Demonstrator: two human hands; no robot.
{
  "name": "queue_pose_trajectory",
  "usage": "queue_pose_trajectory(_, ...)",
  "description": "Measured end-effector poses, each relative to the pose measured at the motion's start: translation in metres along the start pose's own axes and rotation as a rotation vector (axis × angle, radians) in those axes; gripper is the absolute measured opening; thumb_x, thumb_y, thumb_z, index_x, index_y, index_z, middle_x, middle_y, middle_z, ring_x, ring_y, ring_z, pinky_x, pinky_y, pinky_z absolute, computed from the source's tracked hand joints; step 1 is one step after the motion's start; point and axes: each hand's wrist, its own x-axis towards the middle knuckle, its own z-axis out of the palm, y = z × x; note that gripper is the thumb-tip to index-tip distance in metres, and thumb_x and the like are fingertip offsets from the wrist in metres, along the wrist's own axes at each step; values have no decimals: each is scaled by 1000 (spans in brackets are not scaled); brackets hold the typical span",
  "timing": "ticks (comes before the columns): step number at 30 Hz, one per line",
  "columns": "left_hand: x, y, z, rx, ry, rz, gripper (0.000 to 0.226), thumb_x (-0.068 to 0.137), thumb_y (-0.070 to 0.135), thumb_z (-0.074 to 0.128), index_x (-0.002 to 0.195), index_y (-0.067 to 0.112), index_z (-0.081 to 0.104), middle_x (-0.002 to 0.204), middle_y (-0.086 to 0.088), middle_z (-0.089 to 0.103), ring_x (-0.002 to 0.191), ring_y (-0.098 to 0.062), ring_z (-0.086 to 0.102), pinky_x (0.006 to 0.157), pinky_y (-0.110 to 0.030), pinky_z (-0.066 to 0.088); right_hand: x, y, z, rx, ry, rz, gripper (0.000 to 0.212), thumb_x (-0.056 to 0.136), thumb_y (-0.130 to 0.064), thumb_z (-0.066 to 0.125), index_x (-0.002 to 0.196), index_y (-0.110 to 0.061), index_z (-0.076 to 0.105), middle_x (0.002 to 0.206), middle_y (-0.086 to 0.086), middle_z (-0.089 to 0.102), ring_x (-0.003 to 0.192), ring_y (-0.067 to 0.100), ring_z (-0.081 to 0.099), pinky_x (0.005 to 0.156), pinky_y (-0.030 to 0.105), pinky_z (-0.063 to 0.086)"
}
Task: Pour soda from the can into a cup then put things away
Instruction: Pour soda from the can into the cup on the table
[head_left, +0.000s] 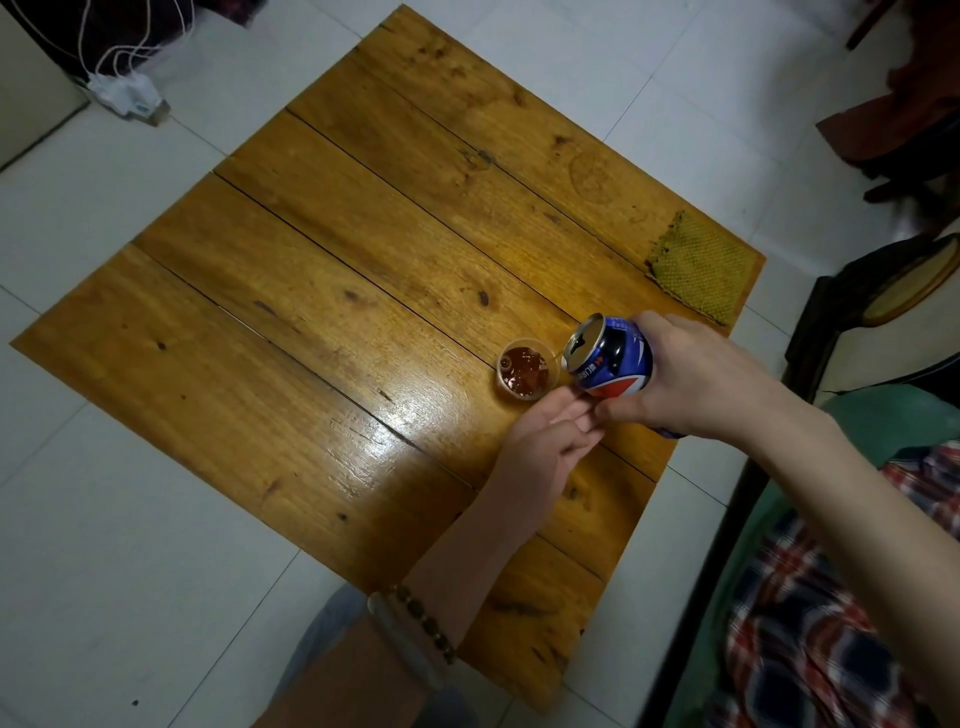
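Right hand (691, 379): clamped round the body of the blue soda can (615, 364), fingers over the far side, thumb on the near side. The can is held off the counter (311, 291), tipped well over, with its opened top facing left toward the cup (527, 369). The can's lower rim sits just beside the cup's rim.

Left hand (550, 441): fingers loosely extended and holding nothing, tips reaching to the near side of the cup and lying against the right thumb. Whether they actually touch the cup cannot be told. A beaded bracelet (423, 623) is on that wrist.

The cup is small and clear. It stands upright on the wooden counter, right of centre in the frame, and contains dark brown liquid with bubbles on the surface.

Other items: a yellow-green woven cloth (701, 265) lies flat at the counter's right corner, well apart from the cup. A white power strip (127, 96) with white cables rests on the tiled floor (104, 519) at upper left. Plaid fabric (810, 623) shows at lower right.
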Motion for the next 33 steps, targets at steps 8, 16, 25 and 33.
queue_pose_trajectory(8,-10,19,1,271,9,96,68,73,-9,41,136,15,42,136,-5,52,125,-13,49,105,-28,40,-1,-6,-4,249,104,-35,72,49,-62,68,109,-26,50,94,-5,56,84,15,55,74,37,52)
queue_pose_trajectory(16,-24,60,-27,543,-19,276,75,75,-11,41,139,26,29,137,9,47,126,0,45,100,-17,39,12,-42,-2,545,194,-114,72,59,-39,83,121,-28,49,99,-21,56,90,-1,55,70,7,39)
queue_pose_trajectory(25,-31,123,-93,777,126,402,66,77,-8,42,126,36,43,135,13,47,128,-1,43,108,-19,34,61,-107,53,770,344,-125,83,58,-45,84,130,-25,47,121,-7,50,111,2,42,91,18,32)
queue_pose_trajectory(33,3,126,-136,791,176,307,60,87,-20,41,134,17,40,129,10,50,120,6,47,97,-10,38,102,-135,105,887,401,-12,77,61,-34,85,127,-20,48,111,-14,46,108,4,43,88,15,29)
